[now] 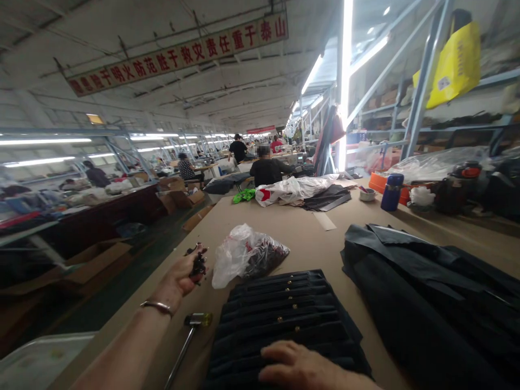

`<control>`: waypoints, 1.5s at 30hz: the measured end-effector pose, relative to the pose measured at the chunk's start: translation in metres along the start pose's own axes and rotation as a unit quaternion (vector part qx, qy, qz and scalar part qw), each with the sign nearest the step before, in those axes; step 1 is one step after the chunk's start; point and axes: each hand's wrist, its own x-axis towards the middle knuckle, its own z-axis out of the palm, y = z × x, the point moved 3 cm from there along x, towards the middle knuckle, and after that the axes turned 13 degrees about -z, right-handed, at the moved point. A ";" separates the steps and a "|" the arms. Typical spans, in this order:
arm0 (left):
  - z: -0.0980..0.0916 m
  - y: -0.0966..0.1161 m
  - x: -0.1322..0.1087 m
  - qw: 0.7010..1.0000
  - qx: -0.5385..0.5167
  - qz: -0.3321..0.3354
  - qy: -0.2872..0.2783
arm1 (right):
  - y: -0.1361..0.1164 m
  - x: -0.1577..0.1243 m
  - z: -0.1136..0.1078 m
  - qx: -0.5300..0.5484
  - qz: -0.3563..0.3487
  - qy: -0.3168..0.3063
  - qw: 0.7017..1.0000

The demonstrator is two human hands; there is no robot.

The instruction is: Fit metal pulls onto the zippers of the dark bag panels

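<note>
A handful of small dark pieces [198,265] fills the cupped palm of my left hand [184,273], raised at the table's left side. They look like little metal fasteners, but their exact kind is too small to make out. My right hand [298,365] lies with fingers stretched over a row of overlapping black fabric strips [260,319]. Several brass-coloured studs [294,306] show on the strips. Behind them sits a clear plastic bag [247,252] with dark contents. A small hammer [198,319] with a yellow-tipped head rests left of the strips.
Dark fabric [422,292] is piled at the right of the brown table [195,222]. Further back are a white plastic bag [296,189], a small bowl [366,194] and a blue bottle [392,192]. A co-worker [268,169] sits beyond the table. Cardboard boxes [97,260] stand left.
</note>
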 end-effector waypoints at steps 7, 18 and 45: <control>0.046 -0.058 -0.077 0.975 0.055 -0.049 -0.210 | -0.019 0.039 -0.120 0.134 0.053 0.261 0.954; 0.100 -0.092 -0.094 0.953 0.150 -0.090 -0.249 | 0.049 0.070 -0.109 0.312 0.121 0.285 0.898; 0.122 -0.097 -0.042 0.959 0.131 -0.109 -0.226 | 0.110 0.050 -0.143 -0.004 0.178 0.124 0.976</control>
